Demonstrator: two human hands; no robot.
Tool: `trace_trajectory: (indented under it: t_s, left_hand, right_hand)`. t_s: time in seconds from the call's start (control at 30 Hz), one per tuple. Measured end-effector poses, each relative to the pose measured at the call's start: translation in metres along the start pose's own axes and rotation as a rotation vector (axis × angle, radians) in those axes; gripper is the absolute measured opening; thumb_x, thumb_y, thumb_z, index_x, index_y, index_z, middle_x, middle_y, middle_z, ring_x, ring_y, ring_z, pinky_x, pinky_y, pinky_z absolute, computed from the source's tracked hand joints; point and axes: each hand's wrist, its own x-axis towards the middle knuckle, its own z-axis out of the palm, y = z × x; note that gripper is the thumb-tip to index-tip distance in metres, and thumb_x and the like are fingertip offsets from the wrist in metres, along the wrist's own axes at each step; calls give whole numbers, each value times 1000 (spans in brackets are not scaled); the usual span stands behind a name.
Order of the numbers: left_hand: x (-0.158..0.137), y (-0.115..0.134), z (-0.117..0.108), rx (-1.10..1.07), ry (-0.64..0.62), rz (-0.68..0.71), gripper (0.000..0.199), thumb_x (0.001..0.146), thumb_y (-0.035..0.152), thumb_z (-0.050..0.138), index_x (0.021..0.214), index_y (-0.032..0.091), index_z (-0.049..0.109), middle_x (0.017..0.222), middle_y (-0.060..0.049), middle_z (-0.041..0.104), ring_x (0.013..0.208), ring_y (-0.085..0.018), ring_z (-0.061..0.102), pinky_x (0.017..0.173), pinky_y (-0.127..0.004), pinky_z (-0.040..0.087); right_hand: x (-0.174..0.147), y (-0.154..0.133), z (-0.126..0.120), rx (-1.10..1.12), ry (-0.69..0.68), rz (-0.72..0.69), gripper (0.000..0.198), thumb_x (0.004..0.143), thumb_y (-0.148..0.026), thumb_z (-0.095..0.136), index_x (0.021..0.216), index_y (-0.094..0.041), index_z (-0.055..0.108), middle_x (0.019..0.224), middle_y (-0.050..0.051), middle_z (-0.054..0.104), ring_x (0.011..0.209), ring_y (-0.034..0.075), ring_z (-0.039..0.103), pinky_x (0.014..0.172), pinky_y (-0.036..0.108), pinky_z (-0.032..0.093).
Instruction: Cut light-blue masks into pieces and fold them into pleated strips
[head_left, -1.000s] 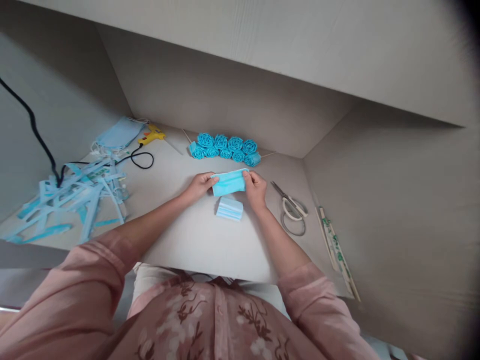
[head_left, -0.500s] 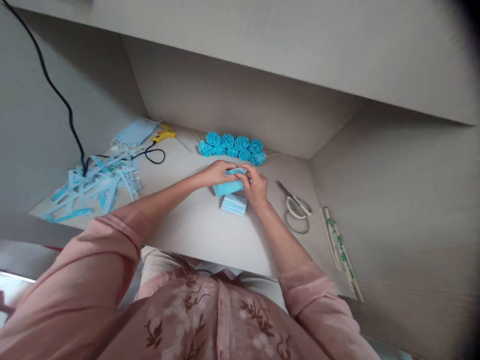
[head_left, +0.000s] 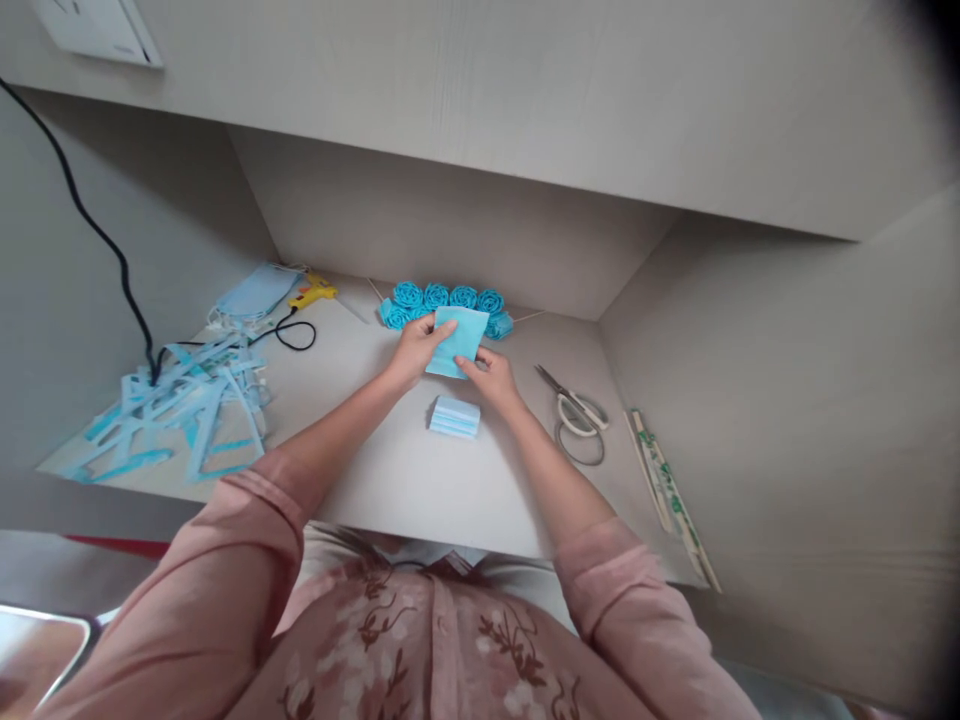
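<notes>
Between my two hands I hold up a flat, light-blue piece of face mask fabric (head_left: 466,335), roughly square. My left hand (head_left: 417,350) is closed on its left edge, thumb lying across the front. At the lower right edge my right hand (head_left: 495,378) pinches it, thumb in front. Just below, on the desk, sits a small stack of folded blue-and-white mask pieces (head_left: 455,417), touched by neither hand. Behind the held fabric lie several blue fabric roses (head_left: 463,297) on thin sticks, some of them partly hidden by the piece.
On the left lie a heap of cut blue strips (head_left: 202,400), a pile of face masks (head_left: 259,290) and a yellow glue gun (head_left: 312,290) with a black cord (head_left: 112,245). Scissors (head_left: 576,412) and wrapped chopsticks (head_left: 671,490) lie right. A panel (head_left: 450,90) overhangs the desk.
The fabric was bent and low between my fingers; now it is opened flat and raised upright, facing me. My hands have moved apart to its edges. The camera view has shifted slightly.
</notes>
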Motion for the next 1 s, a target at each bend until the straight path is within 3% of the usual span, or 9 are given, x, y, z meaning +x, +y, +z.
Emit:
trace_trajectory:
  t_s: [0.1, 0.23, 0.37, 0.5, 0.6, 0.67, 0.83, 0.93, 1.0]
  left_hand:
    - [5, -4, 3, 7, 62, 79, 47, 66, 58, 74, 83, 15, 64, 73, 0, 62, 67, -13, 56, 64, -25, 46]
    - [11, -10, 4, 208, 170, 250, 38, 80, 55, 62, 76, 17, 59, 70, 1, 56, 66, -12, 50, 63, -24, 40]
    - [14, -17, 0, 464, 276, 435, 32, 88, 46, 55, 72, 18, 54, 70, 1, 53, 68, -13, 48, 66, -25, 38]
    - [15, -25, -7, 537, 266, 482, 29, 91, 40, 51, 71, 19, 51, 67, 1, 51, 66, -13, 46, 64, -25, 37]
    - [18, -29, -11, 516, 247, 472, 28, 90, 40, 51, 72, 19, 51, 66, 2, 52, 64, -13, 46, 63, -25, 37]
    - [20, -31, -11, 491, 246, 461, 28, 90, 40, 52, 72, 19, 51, 66, 2, 52, 63, -13, 46, 63, -25, 37]
    - [13, -34, -5, 508, 211, 451, 28, 90, 40, 51, 72, 19, 52, 66, 2, 51, 63, -13, 46, 61, -24, 37]
    - [6, -36, 2, 536, 180, 455, 29, 90, 40, 52, 71, 19, 51, 66, 1, 52, 64, -13, 46, 62, -24, 37]
    - [3, -36, 6, 532, 162, 447, 28, 90, 40, 52, 71, 19, 51, 66, 1, 52, 65, -13, 46, 62, -24, 37]
  right_hand:
    - [-1, -1, 0, -194, 19, -70, 30, 81, -45, 63, 66, -18, 63, 64, -1, 61, 64, 15, 55, 65, 26, 40]
    - [-2, 2, 3, -460, 38, -210, 31, 84, -39, 62, 60, -19, 56, 61, -1, 60, 63, 14, 53, 70, 28, 38]
    - [-4, 3, 8, -581, 37, -253, 32, 86, -36, 62, 59, -20, 54, 61, 0, 61, 64, 15, 53, 75, 29, 38]
    - [-8, 1, 12, -616, 9, -269, 31, 87, -35, 61, 60, -20, 53, 62, 1, 62, 66, 16, 54, 79, 31, 38]
    - [-8, -1, 12, -530, -24, -231, 35, 85, -40, 62, 58, -20, 52, 60, 0, 60, 66, 15, 53, 81, 32, 39]
    - [-7, -3, 11, -354, -41, -137, 36, 84, -47, 61, 60, -20, 55, 60, -1, 58, 65, 15, 52, 77, 30, 41]
    - [-2, -4, 9, 232, 12, 86, 39, 79, -55, 64, 97, -20, 66, 85, 1, 68, 80, 17, 60, 76, 27, 46]
    - [-1, -2, 11, 370, 83, 127, 40, 74, -53, 70, 94, -19, 68, 91, 2, 69, 83, 18, 60, 78, 28, 47]
    - [-1, -1, 12, 378, 157, 146, 35, 72, -52, 71, 81, -19, 67, 79, 0, 65, 72, 15, 56, 72, 27, 46]
